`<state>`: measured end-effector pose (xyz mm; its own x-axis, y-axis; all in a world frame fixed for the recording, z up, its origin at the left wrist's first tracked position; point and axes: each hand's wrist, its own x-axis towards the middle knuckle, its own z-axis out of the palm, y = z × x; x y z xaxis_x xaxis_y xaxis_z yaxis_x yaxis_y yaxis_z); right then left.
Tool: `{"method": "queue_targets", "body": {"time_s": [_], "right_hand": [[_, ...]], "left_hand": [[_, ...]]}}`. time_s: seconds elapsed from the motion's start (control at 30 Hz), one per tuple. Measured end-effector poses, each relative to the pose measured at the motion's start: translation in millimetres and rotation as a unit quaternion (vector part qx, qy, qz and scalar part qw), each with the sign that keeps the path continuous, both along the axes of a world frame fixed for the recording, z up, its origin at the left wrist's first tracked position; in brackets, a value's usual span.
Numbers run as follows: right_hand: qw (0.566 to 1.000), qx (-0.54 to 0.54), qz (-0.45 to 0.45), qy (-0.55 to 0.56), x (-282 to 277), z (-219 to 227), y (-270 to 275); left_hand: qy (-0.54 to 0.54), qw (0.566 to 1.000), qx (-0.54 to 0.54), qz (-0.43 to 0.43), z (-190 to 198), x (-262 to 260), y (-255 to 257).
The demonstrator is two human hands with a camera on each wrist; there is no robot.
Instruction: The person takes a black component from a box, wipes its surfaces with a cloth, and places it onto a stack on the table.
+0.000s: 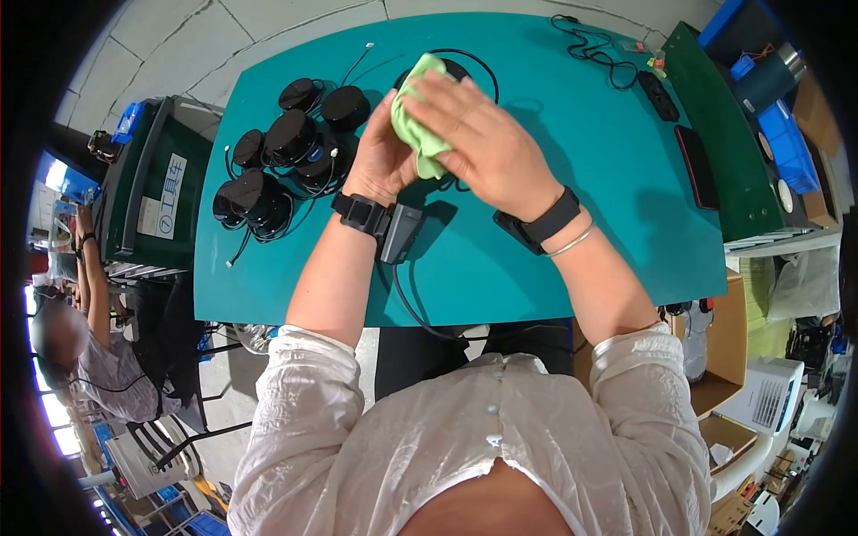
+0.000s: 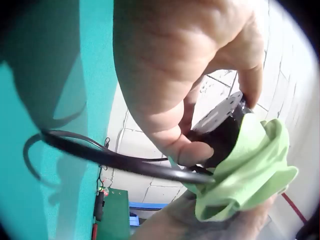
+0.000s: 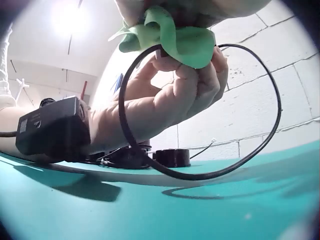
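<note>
The left hand (image 1: pixel 384 159) grips a black round part (image 2: pixel 220 137) with a pale slotted face, its thumb and fingers around the edge in the left wrist view. A light green cloth (image 1: pixel 418 125) lies against that part, and the right hand (image 1: pixel 492 147) holds the cloth over it from the other side. From the part a black cable (image 3: pixel 272 85) loops out above the table. In the right wrist view the cloth (image 3: pixel 187 45) hides most of the part, and the right hand's fingertips are hidden.
Several black round units (image 1: pixel 290 137) with cables are grouped on the left of the teal table (image 1: pixel 572 259). Toward the right lie a coiled black cable (image 1: pixel 592 45), a power strip (image 1: pixel 659 96) and a dark phone-like object (image 1: pixel 696 167). Green cases (image 1: pixel 715 134) stand at both sides.
</note>
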<state>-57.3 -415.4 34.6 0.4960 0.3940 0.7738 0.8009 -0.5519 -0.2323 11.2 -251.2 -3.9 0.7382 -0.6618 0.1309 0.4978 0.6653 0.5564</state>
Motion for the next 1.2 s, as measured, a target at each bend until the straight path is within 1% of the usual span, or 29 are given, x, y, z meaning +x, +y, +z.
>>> {"method": "queue_targets", "body": {"time_s": [0.03, 0.1, 0.13, 0.17, 0.2, 0.23, 0.27, 0.3, 0.33, 0.37, 0.43, 0.47, 0.5, 0.53, 0.57, 0.6, 0.63, 0.7, 0.73, 0.77, 0.8, 0.83, 0.9, 0.97, 1.0, 1.07, 1.13, 1.17, 1.2], "right_hand": [[1.000, 0.000, 0.000, 0.000, 3, -1, -3], [0.991, 0.116, -0.051, 0.042, 8, -8, -9], [0.951, 0.242, -0.022, 0.190, 6, -13, -10], [0.951, 0.242, -0.023, 0.190, 9, -18, -16], [0.885, 0.349, 0.016, 0.308, 13, -20, -21], [0.791, 0.444, 0.055, 0.418, 16, -21, -23], [0.745, 0.509, 0.112, 0.416, 15, -23, -22], [0.745, 0.508, 0.113, 0.417, 14, -22, -19], [0.773, 0.486, 0.110, 0.393, 13, -20, -16], [0.799, 0.463, 0.108, 0.368, 13, -19, -15], [0.796, 0.454, 0.132, 0.379, 19, -22, -23], [0.871, 0.374, 0.102, 0.301, 23, -25, -27], [0.930, 0.287, 0.071, 0.218, 24, -24, -27], [0.930, 0.287, 0.071, 0.218, 22, -23, -24], [0.954, 0.246, 0.048, 0.166, 20, -22, -21], [0.972, 0.203, 0.024, 0.112, 17, -19, -18], [0.972, 0.204, 0.024, 0.113, 14, -13, -18], [0.994, 0.100, -0.008, 0.048, 9, -3, -21], [0.994, 0.100, -0.008, 0.048, 9, -3, -20], [0.997, 0.074, -0.018, 0.009, 10, -2, -18], [0.998, 0.049, -0.028, -0.029, 10, -2, -17], [0.998, 0.049, -0.028, -0.030, 9, -2, -15], [0.997, 0.058, -0.029, -0.038, 7, -2, -13], [0.997, 0.053, -0.022, -0.053, 9, -2, -16], [0.996, 0.048, -0.013, -0.068, 10, -3, -19], [0.997, 0.054, -0.012, -0.048, 13, -7, -24], [0.998, 0.060, -0.013, -0.029, 15, -17, -31], [0.973, 0.183, -0.046, 0.135, 16, -25, -34], [0.906, 0.298, -0.076, 0.292, 16, -27, -35]], "left_hand": [[0.000, 1.000, 0.000, 0.000, -1, 0, -1], [-0.064, 0.998, 0.021, -0.004, 0, -1, -4], [-0.116, 0.993, 0.034, 0.016, 6, -2, -5], [-0.148, 0.983, 0.087, 0.071, 11, -6, -7], [-0.193, 0.966, 0.136, 0.103, 13, -5, -8], [-0.236, 0.945, 0.183, 0.136, 16, -5, -9], [-0.235, 0.945, 0.183, 0.136, 18, -6, -9], [-0.291, 0.911, 0.252, 0.146, 22, -8, -9], [-0.344, 0.870, 0.318, 0.155, 23, -10, -10], [-0.343, 0.870, 0.317, 0.157, 22, -11, -11], [-0.377, 0.845, 0.338, 0.171, 20, -12, -14], [-0.385, 0.833, 0.357, 0.174, 20, -12, -15], [-0.384, 0.833, 0.358, 0.175, 18, -10, -15], [-0.333, 0.859, 0.347, 0.176, 14, -7, -15], [-0.281, 0.882, 0.335, 0.176, 11, -6, -15], [-0.279, 0.884, 0.331, 0.177, 17, -8, -13], [-0.279, 0.884, 0.332, 0.176, 15, -7, -12], [-0.211, 0.927, 0.261, 0.164, 11, -4, -11], [-0.195, 0.938, 0.239, 0.156, 9, -5, -11], [-0.195, 0.938, 0.239, 0.157, 9, -6, -11], [-0.167, 0.945, 0.228, 0.165, 10, -7, -11], [-0.140, 0.951, 0.217, 0.173, 12, -9, -11], [-0.155, 0.950, 0.214, 0.168, 7, -8, -11], [-0.096, 0.979, 0.132, 0.125, -10, 2, -7], [-0.096, 0.979, 0.132, 0.125, -6, 0, -8], [-0.079, 0.986, 0.073, 0.127, 3, -6, -10], [-0.072, 0.990, 0.057, 0.107, 0, -3, -6], [-0.066, 0.993, 0.041, 0.087, 0, -1, -4], [-0.113, 0.994, -0.008, 0.011, 3, 1, -3]]}}
